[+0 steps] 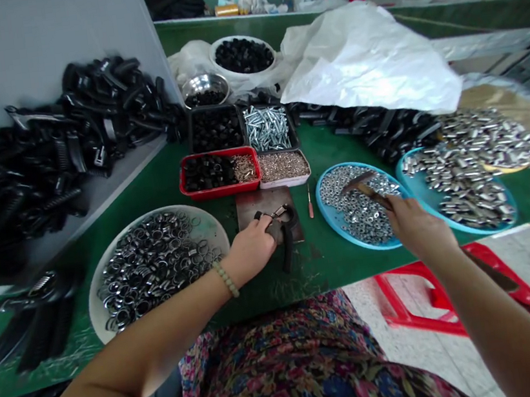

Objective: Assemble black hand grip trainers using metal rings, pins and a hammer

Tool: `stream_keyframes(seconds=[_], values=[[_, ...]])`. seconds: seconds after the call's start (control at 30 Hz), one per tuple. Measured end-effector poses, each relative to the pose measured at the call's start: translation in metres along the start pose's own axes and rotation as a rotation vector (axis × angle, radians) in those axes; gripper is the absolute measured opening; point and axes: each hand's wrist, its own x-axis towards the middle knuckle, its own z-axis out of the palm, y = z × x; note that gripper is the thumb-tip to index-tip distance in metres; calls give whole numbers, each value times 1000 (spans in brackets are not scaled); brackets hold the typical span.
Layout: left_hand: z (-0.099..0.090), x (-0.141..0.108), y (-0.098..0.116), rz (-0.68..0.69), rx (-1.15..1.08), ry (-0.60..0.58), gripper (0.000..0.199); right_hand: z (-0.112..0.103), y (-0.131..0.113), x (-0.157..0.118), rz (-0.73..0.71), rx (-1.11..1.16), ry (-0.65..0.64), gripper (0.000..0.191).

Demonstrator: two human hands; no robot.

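Note:
My right hand point(415, 227) is wrapped round the wooden handle of a hammer point(366, 189), whose dark head is over a blue tray point(327, 221) of small silver nuts point(363, 211). My left hand point(252, 247) is closed on a black handle part point(288, 252) with a shiny metal piece on it. That part is over a square metal plate point(252, 205) on the green table, partly covered by my fingers. To the left of my left hand, a pale round tray point(213, 221) holds many metal rings point(156, 265).
Behind the plate stand a red box point(221, 190) of black pieces and small pins, a white box point(286, 181) of rivets, and a bin of silver screws point(266, 128). A screwdriver point(310, 205) lies beside the plate. Black handles point(101, 109) are heaped left; metal cylinders point(473, 190) lie right.

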Motion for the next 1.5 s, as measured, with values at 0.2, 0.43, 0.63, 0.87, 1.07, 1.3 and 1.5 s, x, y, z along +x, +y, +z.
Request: stream_keyframes(seconds=[0.2,0.43,0.63,0.87,1.07,1.3,1.5], values=[[1,0,3,-17,22,29,37,-47,-101,-13,-161,492,-89,45],[9,1,1,23,51,56,37,-56,-133,-7,-140,530,-178,46],[7,-1,1,41,56,59,36,-56,-134,-5,-109,553,-107,46],[7,1,7,-26,-10,29,35,-54,-134,-5,-143,546,-54,46],[-23,-2,-5,-146,-124,92,43,-61,-134,-17,-217,638,-109,48],[-65,114,-49,-149,32,222,33,-60,-145,-29,-230,646,-275,45],[-41,176,-49,-95,141,122,27,-68,-136,-32,-32,837,15,43]])
